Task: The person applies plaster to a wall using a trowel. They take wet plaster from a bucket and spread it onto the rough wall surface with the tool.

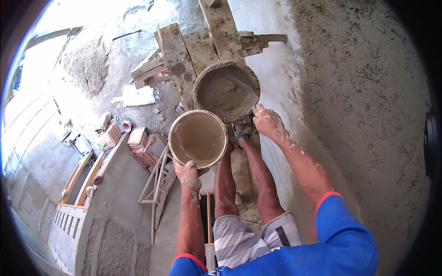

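Observation:
My left hand (pixel 188 175) is closed on the near rim of a round bucket (pixel 171 142), its open mouth turned up toward me. The inside is greyish beige; I cannot tell how much it holds. Just beyond it, a round pan (pixel 199 97) crusted with mortar rests on the planks, with wet grey mortar (pixel 221 94) inside. My right hand (pixel 269 123) is a mortar-spattered fist by the pan's right rim. From it a trowel (pixel 246 87), coated grey, seems to reach into the mortar; its handle is hidden by my fingers.
Rough planks (pixel 177 50) form a scaffold beneath the pan and my sandalled feet (pixel 241 130). A plastered wall (pixel 363 92) rises close on the right. Far below on the left are stacked tiles (pixel 146 149), a wooden frame (pixel 156 193) and a rubble heap (pixel 87 62).

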Demonstrator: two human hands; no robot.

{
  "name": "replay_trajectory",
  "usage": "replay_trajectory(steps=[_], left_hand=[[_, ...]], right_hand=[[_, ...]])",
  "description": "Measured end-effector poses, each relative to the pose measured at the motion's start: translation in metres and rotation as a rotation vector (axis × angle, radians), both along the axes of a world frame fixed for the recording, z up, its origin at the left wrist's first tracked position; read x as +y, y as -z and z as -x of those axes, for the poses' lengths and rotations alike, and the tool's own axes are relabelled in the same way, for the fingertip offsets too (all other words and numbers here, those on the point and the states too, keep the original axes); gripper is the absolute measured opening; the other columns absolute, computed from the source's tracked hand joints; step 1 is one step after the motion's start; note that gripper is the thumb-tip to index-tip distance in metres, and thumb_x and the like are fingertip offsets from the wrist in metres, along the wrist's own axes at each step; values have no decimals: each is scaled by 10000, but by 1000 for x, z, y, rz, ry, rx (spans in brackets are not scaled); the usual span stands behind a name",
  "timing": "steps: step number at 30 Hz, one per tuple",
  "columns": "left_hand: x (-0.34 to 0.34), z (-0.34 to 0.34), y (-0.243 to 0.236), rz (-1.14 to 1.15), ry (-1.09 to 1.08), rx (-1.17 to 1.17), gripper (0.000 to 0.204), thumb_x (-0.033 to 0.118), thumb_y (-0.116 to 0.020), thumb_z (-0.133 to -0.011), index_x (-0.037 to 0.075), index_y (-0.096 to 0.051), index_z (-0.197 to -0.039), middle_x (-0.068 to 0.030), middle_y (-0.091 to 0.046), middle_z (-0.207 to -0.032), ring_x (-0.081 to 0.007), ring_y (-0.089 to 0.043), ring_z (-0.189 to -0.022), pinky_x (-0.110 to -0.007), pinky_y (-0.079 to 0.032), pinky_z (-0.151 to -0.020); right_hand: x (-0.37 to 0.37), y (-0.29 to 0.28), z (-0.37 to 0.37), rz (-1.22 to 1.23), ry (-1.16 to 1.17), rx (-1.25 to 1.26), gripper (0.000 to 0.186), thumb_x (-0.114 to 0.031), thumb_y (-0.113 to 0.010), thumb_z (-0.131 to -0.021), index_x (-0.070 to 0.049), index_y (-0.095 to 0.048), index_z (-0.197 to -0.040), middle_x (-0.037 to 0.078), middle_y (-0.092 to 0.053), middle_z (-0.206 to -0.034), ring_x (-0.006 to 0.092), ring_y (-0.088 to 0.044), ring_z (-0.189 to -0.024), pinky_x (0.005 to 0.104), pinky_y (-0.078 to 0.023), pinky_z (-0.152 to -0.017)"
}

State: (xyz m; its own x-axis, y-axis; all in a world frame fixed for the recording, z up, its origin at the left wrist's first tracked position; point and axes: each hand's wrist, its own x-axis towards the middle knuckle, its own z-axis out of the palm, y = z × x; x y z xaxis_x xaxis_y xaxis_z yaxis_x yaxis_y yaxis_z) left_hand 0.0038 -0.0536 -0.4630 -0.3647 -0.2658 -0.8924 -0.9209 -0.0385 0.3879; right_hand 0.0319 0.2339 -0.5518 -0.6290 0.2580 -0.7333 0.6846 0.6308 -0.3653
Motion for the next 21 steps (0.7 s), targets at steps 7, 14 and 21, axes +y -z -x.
replay_trajectory(steps=[7,14,21], left_hand=[[-28,41,-17,41,-186,146,608,-94,-387,-766,69,-317,-1347,-205,-517,-1198,-369,-677,-838,-468,-644,-549],[-10,137,41,-56,-177,376,470,-63,-402,-841,-42,-346,-1307,-238,-521,-1184,-397,-637,-981,-515,-638,-711],[39,242,152,-236,-420,446,331,-82,-436,-890,-64,-374,-1214,-254,-508,-1180,-423,-628,-972,-578,-615,-765]], right_hand=[[-35,37,26,-77,-491,-59,272,-145,-627,-795,39,-561,-984,246,-680,-842,351,-698,-846,441,-577,-670],[-37,92,17,-211,-648,-6,328,-176,-660,-825,58,-590,-1045,163,-673,-784,266,-703,-704,390,-581,-575],[10,32,36,388,-213,141,236,-220,-570,-891,3,-548,-966,153,-637,-733,283,-641,-614,431,-509,-532]])
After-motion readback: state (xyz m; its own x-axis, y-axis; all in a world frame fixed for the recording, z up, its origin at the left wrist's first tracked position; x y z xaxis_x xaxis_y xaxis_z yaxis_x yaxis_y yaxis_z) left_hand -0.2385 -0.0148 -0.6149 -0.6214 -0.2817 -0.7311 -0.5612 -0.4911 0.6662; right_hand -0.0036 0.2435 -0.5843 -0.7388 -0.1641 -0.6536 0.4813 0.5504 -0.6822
